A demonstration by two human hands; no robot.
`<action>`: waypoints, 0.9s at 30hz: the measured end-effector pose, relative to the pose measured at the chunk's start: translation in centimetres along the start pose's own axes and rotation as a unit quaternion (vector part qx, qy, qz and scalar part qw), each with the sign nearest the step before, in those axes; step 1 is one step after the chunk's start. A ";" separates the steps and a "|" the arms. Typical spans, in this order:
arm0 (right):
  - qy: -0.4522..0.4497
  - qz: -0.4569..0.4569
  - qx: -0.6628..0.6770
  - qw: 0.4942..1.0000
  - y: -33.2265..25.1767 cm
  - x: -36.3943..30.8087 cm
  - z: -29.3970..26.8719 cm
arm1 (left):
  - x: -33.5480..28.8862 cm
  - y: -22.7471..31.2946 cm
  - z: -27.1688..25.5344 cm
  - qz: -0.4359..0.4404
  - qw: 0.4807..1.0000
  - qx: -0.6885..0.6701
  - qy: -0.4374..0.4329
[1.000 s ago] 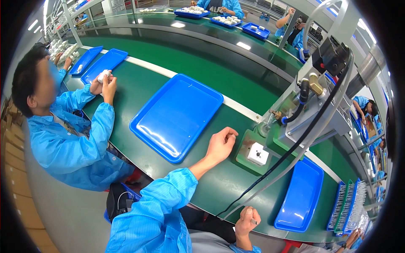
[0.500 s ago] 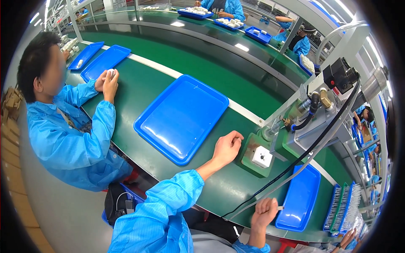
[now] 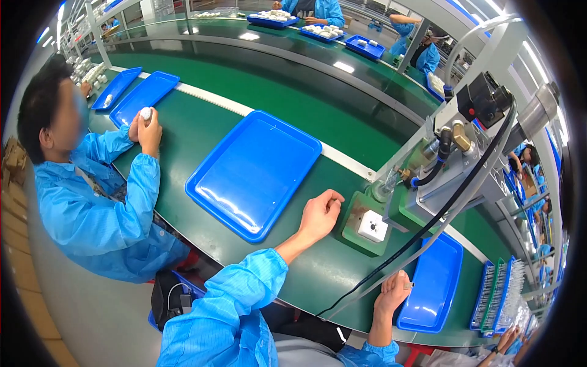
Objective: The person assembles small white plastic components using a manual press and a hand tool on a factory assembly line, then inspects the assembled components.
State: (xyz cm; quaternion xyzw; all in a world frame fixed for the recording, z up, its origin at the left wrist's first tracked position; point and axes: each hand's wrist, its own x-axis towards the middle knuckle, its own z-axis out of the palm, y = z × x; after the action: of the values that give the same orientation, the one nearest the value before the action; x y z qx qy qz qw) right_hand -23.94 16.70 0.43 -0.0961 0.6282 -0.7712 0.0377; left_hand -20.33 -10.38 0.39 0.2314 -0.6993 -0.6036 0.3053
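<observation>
My left hand [image 3: 320, 215] is curled closed beside a green fixture block [image 3: 353, 238] on the bench. Whatever its fingers may hold is hidden. A white square piece [image 3: 373, 226] with a dark centre sits on that block. Lower right, my right hand [image 3: 391, 295] is closed with a small pale piece [image 3: 409, 285] poking out past its fingertips; its kind is too small to tell. This hand is next to a blue tray [image 3: 433, 284]. A larger blue tray [image 3: 254, 174] lies to the left of my left hand.
A press-like machine [image 3: 455, 162] with hoses and a hanging black cable [image 3: 403, 254] stands over the right side. A co-worker [image 3: 92, 202] at left holds a white piece [image 3: 145, 113]. Racks of clear parts [image 3: 501, 296] stand at far right. A green conveyor [image 3: 244, 82] runs behind.
My right hand has risen slightly and turned, still holding the small pale piece. My left hand stays by the fixture. The whole view has shifted a little.
</observation>
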 end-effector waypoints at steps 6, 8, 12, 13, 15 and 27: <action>0.006 0.007 -0.024 1.000 -0.2 -0.3 0.3 | 0.1 0.5 -0.1 -0.005 1.000 -0.010 -0.004; 0.006 0.005 -0.031 0.999 -0.1 -0.3 0.5 | 0.2 0.2 -0.2 -0.004 1.000 -0.010 -0.010; 0.008 -0.009 -0.037 0.999 0.0 -0.5 0.7 | 0.1 0.1 -0.2 -0.004 1.000 -0.011 -0.013; 0.011 -0.010 -0.036 0.999 0.0 -0.5 0.7 | 0.1 0.1 -0.2 -0.003 1.000 -0.011 -0.015; 0.014 -0.005 -0.031 0.999 0.1 -0.5 0.5 | 0.0 0.2 -0.2 -0.005 1.000 -0.016 -0.017; 0.001 0.005 -0.017 1.000 0.2 -0.4 0.3 | 0.2 -0.3 0.1 0.000 1.000 -0.018 -0.011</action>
State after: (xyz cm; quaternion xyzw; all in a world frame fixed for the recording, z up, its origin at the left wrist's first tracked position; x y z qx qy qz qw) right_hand -23.49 16.47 0.29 -0.0929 0.6420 -0.7600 0.0389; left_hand -20.58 -10.50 0.12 0.2188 -0.6914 -0.6188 0.3019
